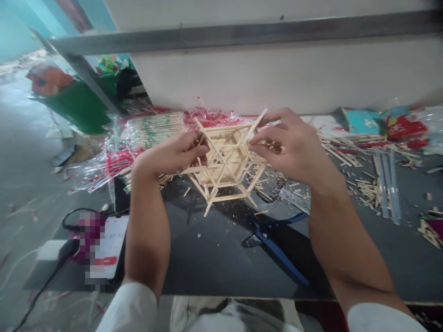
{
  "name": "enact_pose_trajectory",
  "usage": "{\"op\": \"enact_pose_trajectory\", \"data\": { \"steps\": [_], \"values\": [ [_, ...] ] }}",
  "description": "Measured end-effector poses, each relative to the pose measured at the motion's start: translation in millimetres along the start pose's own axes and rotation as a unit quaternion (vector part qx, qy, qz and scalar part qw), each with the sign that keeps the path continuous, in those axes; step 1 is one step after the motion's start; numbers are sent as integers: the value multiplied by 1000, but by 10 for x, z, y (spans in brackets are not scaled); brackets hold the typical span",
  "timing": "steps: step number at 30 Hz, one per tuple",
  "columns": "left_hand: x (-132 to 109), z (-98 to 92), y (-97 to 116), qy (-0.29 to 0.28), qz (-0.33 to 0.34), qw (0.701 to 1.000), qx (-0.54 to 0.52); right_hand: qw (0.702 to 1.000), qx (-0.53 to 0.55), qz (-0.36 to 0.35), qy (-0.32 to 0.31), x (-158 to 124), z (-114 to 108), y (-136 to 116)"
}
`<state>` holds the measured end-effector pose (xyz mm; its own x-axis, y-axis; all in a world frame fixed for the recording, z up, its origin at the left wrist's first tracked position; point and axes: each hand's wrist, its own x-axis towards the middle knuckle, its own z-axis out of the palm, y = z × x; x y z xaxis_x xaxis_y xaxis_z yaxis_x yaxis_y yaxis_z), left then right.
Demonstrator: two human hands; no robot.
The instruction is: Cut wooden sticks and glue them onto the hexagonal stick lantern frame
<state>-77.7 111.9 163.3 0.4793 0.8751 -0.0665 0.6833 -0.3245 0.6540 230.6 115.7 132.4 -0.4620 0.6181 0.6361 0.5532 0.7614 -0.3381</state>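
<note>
A hexagonal lattice of thin wooden sticks (226,159) is held up above the dark table between both hands. My left hand (185,152) has its fingers closed round the lattice's left side, with a stick pointing out beneath the palm. At the upper right corner my right hand (280,138) pinches the sticks with thumb and fingers. Below and to the right, blue-handled pliers (277,249) lie on the table. Stick bits are scattered under and behind the lattice.
A phone (112,244) with a cable lies at the left. Wrapped stick bundles (155,131) and red plastic wrappers sit behind. Clear glue sticks (387,184) and cut sticks (368,191) lie at the right. A green bin (83,106) stands beyond the table's left side.
</note>
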Motion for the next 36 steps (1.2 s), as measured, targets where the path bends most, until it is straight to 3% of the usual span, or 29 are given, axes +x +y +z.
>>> {"op": "enact_pose_trajectory", "data": {
  "steps": [14, 24, 36],
  "values": [
    [4, 18, 74, -3, -3, 1000, 6, 999, 31, 19, 9, -2, 3, 56],
    [8, -10, 44, -5, -14, 1000, 15, 999, 13, 36, -31, 19, 6, 60],
    [9, -42, -34, -7, -28, 1000, 9, 998, 17, 41, -33, 14, -24, -78]
  ]
}}
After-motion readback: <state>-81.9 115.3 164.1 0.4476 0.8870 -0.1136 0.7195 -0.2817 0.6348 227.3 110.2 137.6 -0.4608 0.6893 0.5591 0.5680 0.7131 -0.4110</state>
